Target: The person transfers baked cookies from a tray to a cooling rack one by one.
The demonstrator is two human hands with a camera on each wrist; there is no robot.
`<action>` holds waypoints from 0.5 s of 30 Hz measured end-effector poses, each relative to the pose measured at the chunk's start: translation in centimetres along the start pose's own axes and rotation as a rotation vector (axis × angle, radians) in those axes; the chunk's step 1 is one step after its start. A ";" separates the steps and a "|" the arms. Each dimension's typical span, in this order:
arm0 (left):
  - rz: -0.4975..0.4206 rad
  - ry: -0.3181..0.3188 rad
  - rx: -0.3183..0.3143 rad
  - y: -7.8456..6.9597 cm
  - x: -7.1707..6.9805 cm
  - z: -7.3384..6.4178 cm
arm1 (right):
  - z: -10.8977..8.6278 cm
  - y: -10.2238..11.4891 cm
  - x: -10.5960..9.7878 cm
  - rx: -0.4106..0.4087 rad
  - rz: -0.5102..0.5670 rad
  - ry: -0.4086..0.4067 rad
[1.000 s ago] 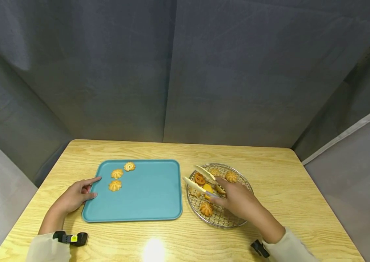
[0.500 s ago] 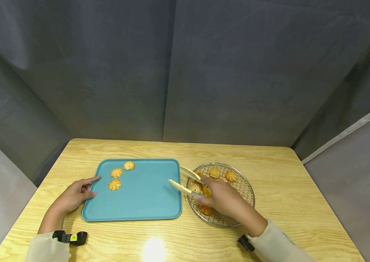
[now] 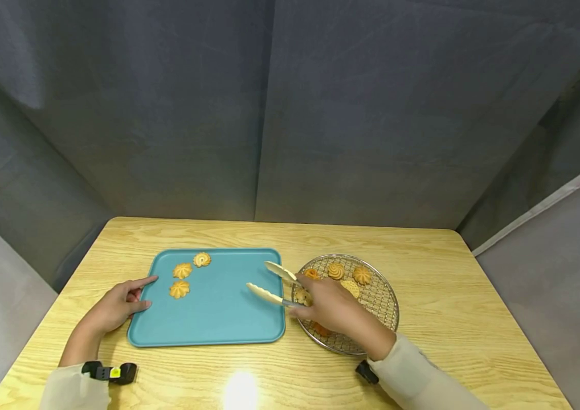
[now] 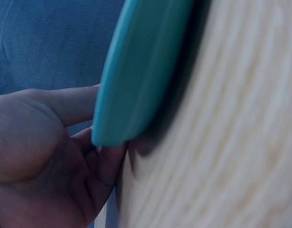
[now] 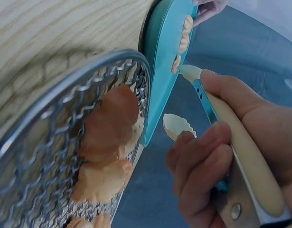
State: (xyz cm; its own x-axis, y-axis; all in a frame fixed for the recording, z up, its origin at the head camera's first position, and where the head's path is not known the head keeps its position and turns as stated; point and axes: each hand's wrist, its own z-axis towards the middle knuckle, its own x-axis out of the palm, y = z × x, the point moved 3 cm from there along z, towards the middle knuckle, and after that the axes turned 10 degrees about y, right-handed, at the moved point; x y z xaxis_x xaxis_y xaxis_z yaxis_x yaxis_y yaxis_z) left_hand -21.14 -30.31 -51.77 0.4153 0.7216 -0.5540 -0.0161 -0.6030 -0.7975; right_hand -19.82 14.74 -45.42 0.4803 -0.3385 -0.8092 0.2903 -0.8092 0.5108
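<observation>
My right hand [image 3: 328, 304] grips cream-tipped tongs [image 3: 264, 294], also plain in the right wrist view with their cream handle [image 5: 248, 154]. The tong tips stand apart over the right side of the teal tray [image 3: 218, 319], with nothing between them. My left hand [image 3: 115, 307] holds the tray's left edge, thumb on one face and fingers curled under the other in the left wrist view. Three piped butter cookies [image 3: 179, 288] lie at the tray's upper left. Beneath my right hand is a round wire basket [image 3: 396, 310] with several cookies [image 3: 335, 270], some hidden by the hand.
Tray and basket stand side by side on a light wooden table [image 3: 192, 376], a narrow strip of wood between them. Grey curtains [image 3: 362, 114] hang behind the table and at its sides. Black wrist cameras [image 3: 367, 373] are strapped by both sleeves.
My right hand has carried the spread tongs left, from over the basket to above the tray's right side, uncovering cookies in the basket. My left hand stays at the tray's edge.
</observation>
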 end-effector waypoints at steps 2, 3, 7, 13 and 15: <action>0.002 0.000 -0.001 0.0 0.0 0.0 | 0.3 0.3 0.1 -0.006 -0.030 -0.001; 0.004 0.000 -0.001 0.0 0.0 0.0 | 0.5 0.4 0.2 -0.012 -0.043 0.000; 0.009 -0.001 0.003 -0.1 0.0 0.0 | 1.1 1.1 0.4 -0.036 -0.078 -0.001; 0.016 -0.001 0.005 -0.1 0.0 0.0 | 2.2 2.4 0.5 -0.042 -0.104 0.014; 0.021 -0.003 0.004 -0.1 0.0 0.0 | 2.6 2.8 0.5 -0.035 -0.107 0.029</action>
State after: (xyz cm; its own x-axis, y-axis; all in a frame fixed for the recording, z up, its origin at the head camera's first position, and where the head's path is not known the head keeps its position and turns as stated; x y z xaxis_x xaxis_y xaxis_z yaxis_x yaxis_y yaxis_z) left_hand -21.15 -30.21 -51.66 0.4124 0.7095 -0.5714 -0.0287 -0.6168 -0.7866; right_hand -20.91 11.03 -45.19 0.4688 -0.2369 -0.8509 0.3699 -0.8222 0.4327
